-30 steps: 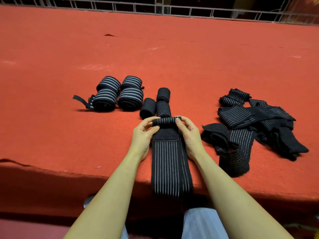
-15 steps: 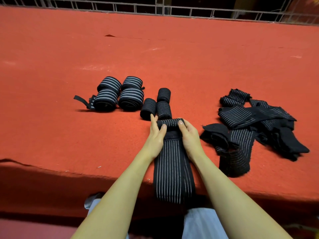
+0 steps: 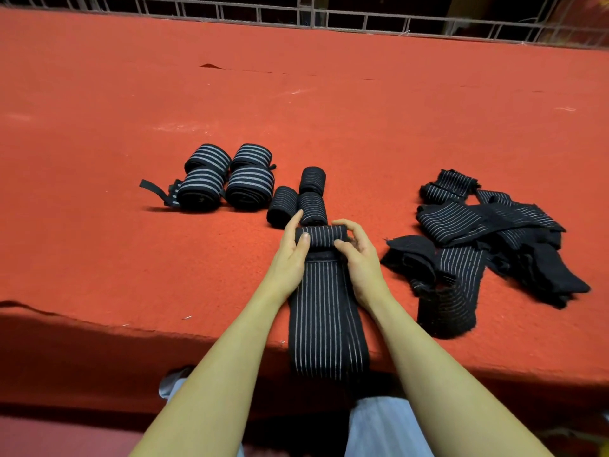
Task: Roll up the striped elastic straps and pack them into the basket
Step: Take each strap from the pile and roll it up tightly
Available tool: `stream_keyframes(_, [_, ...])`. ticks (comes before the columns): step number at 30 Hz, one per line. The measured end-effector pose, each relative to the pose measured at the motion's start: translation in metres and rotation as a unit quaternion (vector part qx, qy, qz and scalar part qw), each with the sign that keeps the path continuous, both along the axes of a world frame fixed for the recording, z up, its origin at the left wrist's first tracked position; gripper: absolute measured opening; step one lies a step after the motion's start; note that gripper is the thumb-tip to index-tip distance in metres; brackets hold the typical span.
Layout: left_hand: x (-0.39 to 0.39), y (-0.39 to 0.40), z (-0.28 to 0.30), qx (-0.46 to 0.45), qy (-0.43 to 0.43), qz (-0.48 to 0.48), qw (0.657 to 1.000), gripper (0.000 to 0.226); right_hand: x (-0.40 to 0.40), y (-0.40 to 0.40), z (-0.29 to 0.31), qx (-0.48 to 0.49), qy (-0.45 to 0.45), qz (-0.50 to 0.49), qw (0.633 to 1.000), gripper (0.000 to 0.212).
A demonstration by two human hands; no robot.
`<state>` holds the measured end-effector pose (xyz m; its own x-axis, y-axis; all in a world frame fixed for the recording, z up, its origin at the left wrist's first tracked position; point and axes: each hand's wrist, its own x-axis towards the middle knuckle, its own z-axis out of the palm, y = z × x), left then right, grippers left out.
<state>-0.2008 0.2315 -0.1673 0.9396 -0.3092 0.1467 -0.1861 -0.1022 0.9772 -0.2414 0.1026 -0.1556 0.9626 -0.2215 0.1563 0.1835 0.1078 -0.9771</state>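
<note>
Near the front edge of the red worktop (image 3: 99, 110), a striped strap (image 3: 326, 318) lies lengthwise toward the person, its loose tail draped over the edge. Its far end is wound into a small roll (image 3: 321, 235), held between both hands. The left hand (image 3: 290, 255) lies against the roll's left end, fingers nearly straight along its far side and thumb pressed on top. The right hand (image 3: 359, 258) curls round the right end, fingers (image 3: 346, 225) hooked over the far side and thumb on the near side. Just beyond the roll sit three small finished rolls (image 3: 311, 197), and left of them four larger rolls with broader stripes (image 3: 227, 178). Off to the right, apart from the hands, lies a loose heap of unrolled straps (image 3: 487, 245).
</note>
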Motion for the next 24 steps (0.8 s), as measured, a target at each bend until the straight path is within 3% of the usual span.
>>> stream_keyframes(5, [0.000, 0.004, 0.002, -0.128, 0.096, 0.041, 0.986, 0.026, 0.002, -0.003, -0.003, 0.001, 0.009, 0.012, 1.000, 0.041])
stream_keyframes(9, [-0.002, 0.003, 0.004, -0.103, 0.054, 0.057, 0.992, 0.008, 0.009, -0.003, -0.009, 0.015, 0.050, -0.021, 0.998, 0.029])
stream_keyframes(13, [-0.002, 0.003, 0.002, -0.042, -0.035, 0.080, 0.995, 0.014, 0.007, 0.001, -0.009, -0.082, 0.019, -0.018, 0.996, 0.030])
stream_keyframes(16, [-0.003, 0.008, 0.003, -0.098, -0.011, 0.070, 0.993, 0.025, 0.006, 0.000, -0.012, -0.145, 0.016, -0.012, 0.989, 0.042])
stream_keyframes(19, [-0.005, 0.012, 0.005, -0.161, 0.039, 0.051, 0.985, 0.039, 0.004, -0.001, -0.010, -0.106, 0.024, -0.031, 0.994, 0.034])
stream_keyframes(24, [-0.005, 0.013, 0.007, -0.200, 0.064, 0.049, 0.976, 0.034, 0.001, -0.002, -0.004, -0.036, 0.017, -0.026, 0.999, 0.018])
